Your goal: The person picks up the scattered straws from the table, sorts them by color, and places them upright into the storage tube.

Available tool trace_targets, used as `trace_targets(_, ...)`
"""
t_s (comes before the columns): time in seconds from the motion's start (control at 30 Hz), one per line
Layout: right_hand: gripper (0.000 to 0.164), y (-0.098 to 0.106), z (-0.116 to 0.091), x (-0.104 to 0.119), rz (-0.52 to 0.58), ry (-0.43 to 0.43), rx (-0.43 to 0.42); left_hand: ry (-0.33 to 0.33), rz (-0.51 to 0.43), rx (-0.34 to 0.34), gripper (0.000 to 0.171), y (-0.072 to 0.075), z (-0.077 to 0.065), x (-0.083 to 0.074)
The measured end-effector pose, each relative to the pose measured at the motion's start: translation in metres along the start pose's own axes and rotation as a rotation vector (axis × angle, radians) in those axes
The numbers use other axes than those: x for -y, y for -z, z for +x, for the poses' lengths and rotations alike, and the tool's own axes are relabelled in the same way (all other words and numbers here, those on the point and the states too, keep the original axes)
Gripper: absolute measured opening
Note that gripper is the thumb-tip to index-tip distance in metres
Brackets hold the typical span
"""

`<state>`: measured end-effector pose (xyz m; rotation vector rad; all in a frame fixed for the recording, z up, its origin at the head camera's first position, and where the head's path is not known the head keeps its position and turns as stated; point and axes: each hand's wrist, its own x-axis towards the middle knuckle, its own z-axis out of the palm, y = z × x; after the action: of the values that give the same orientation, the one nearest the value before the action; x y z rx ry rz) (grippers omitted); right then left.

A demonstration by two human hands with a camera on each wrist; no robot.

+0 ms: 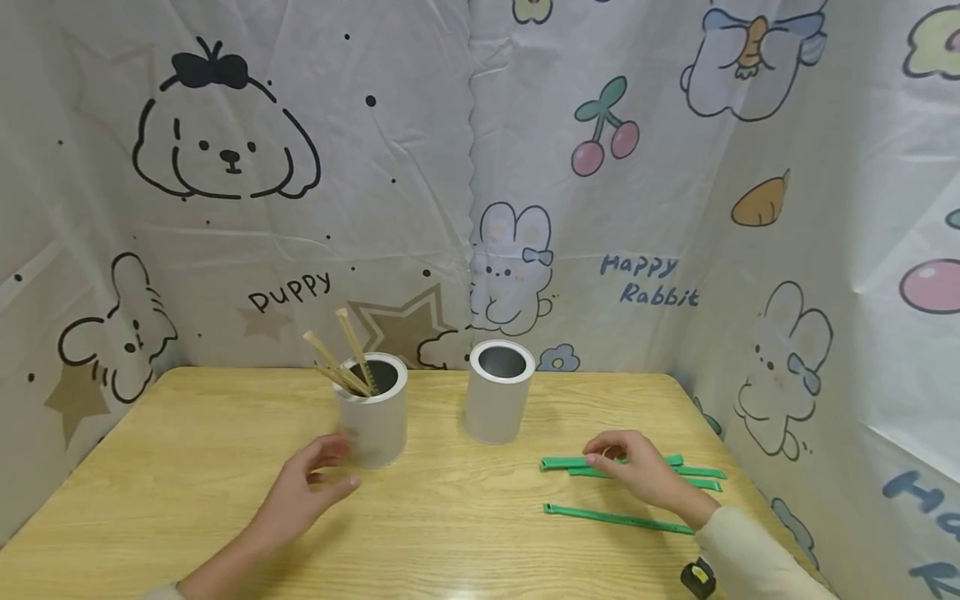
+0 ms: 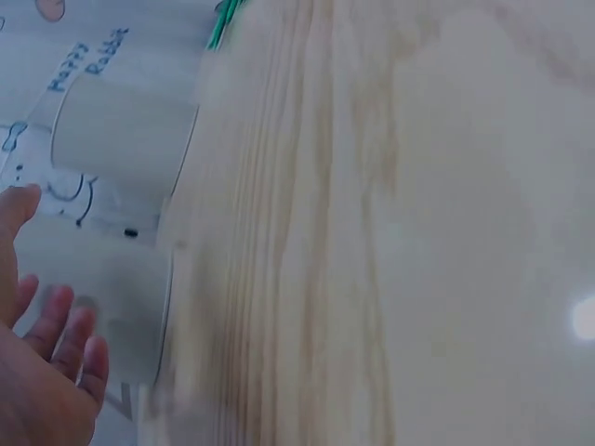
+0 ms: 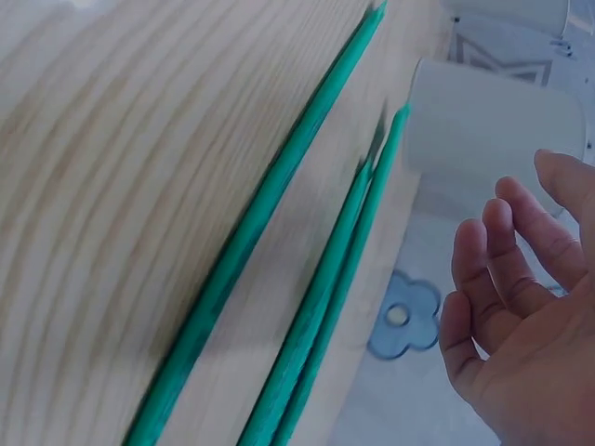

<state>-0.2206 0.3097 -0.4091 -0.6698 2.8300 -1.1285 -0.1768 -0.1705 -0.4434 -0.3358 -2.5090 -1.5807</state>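
Observation:
My left hand is beside a white can, fingers loosely curved, thumb apart, palm turned towards it. The fingertips overlap the can's lower left side. Several thin tan sticks lean out of that can's open top. My right hand hovers over a loose group of long green stick packets, its fingers bent and nothing visible between them. Another green stick packet lies nearer the front. In the right wrist view the right hand appears apart from the green packets.
A second white can stands upright at the back middle, its dark inside visible. Near the right sleeve lies a small black item with a yellow patch. A printed cloth hangs behind and beside the wooden table.

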Motion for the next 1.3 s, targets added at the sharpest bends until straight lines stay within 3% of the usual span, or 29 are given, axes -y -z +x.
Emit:
trace_targets(0.27,0.025,0.01,-0.003,-0.018,-0.037,0.02,-0.031,-0.07,-0.085,0.024,0.043,-0.022,0.004,-0.008)
trace_targets(0.43,0.024,0.015,-0.002,-0.022,-0.041,-0.013,-0.042,-0.071,-0.09,0.05,0.042,-0.032,0.011,-0.014)
trace_targets(0.67,0.021,0.019,0.003,-0.034,-0.05,-0.001,-0.02,-0.033,-0.108,0.113,0.043,-0.05,0.024,-0.021)
trace_targets(0.87,0.02,0.02,0.006,-0.05,-0.01,0.009,0.047,0.009,-0.145,0.157,0.044,-0.069,0.032,-0.022)
trace_targets(1.1,0.022,0.021,0.008,-0.063,0.04,-0.03,0.067,0.088,-0.188,0.128,0.044,-0.086,0.046,-0.027)
trace_targets(1.3,0.025,0.022,0.005,-0.068,0.034,-0.074,0.058,0.094,-0.222,0.088,0.047,-0.101,0.06,-0.031)
